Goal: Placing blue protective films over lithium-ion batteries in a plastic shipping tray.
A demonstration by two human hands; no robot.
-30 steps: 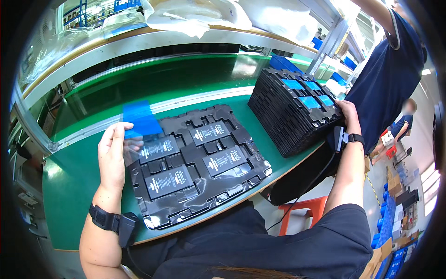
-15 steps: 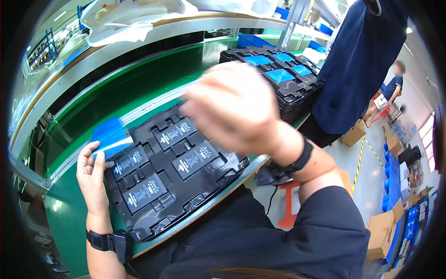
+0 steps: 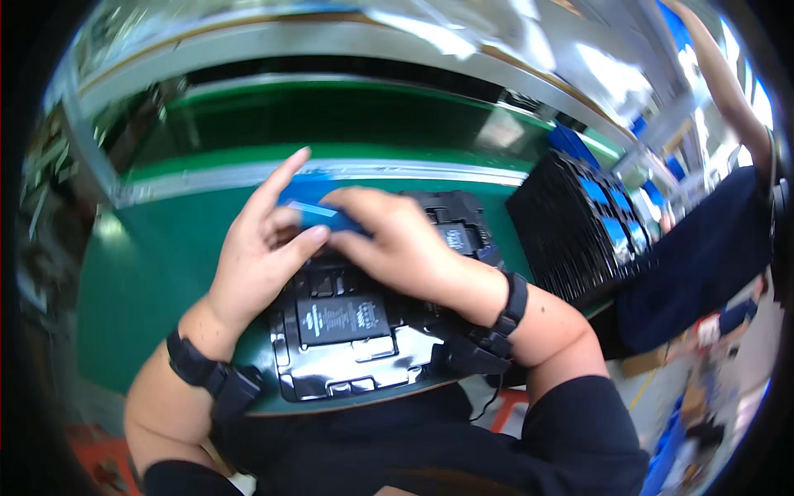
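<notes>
Blue plastic film [image 3: 310,190] is held over the far left part of a black moulded tray [image 3: 413,355]. My left hand [image 3: 258,252] pinches it between thumb and bent fingers, with the index finger pointing away. From the right, my right hand [image 3: 405,244] closes its thumb and fingers on the film's near right part; the fingertips are blurred. In the tray lie flat black battery packs with white print: one battery [image 3: 343,321] shows near the front, another battery [image 3: 456,238] at the far right. My hands and forearms hide the rest of the tray.
The tray sits on a green workbench [image 3: 165,289] close to its front edge. To the right stands a tall stack of black trays [image 3: 546,219] with blue film pieces on top. Another person's arm [image 3: 724,83] reaches in at the upper right. A metal rail [image 3: 198,183] runs behind.
My right hand has come down and left from above the tray to the film. The left hand has lifted the film off the tray's left edge. The view has turned.
</notes>
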